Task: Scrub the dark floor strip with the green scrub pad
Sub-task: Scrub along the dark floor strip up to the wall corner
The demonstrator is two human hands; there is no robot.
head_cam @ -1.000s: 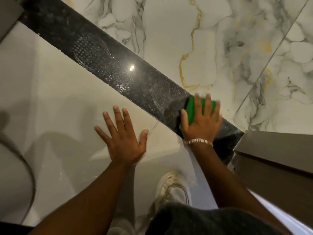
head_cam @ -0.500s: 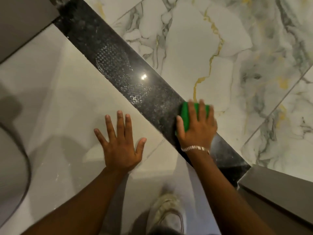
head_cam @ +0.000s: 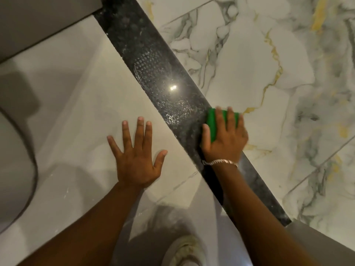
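Pressing flat under your right hand [head_cam: 224,139], the green scrub pad [head_cam: 213,120] sits on the dark floor strip [head_cam: 153,60] just right of centre, at about 3 o'clock from the middle of the view. Your fingers lie spread over the pad's top and your thumb runs along its left edge, so you hold it down by palm pressure; its far right end reaches the strip's border with the marble-look tile [head_cam: 249,54]. The hand is blurred. No brand, label or writing can be read on the pad or anywhere else.

A metal bracelet [head_cam: 221,162] circles your right wrist. Your left hand [head_cam: 137,160] is open, fingers splayed, palm flat on the pale glossy tile [head_cam: 76,112] at 9 o'clock from the pad, grasping nothing and well clear of the strip.

White scuffs and a dotted print mark the strip towards 11 o'clock from the pad, beside a bright light reflection [head_cam: 172,87]. A pale shoe [head_cam: 184,252] shows at 6 o'clock. A curved grey shape [head_cam: 17,169], cut off by the frame, fills the 9 o'clock edge, and grey panels [head_cam: 38,22] close the 10 and 4 o'clock corners. Nothing blocks the strip ahead of the pad.
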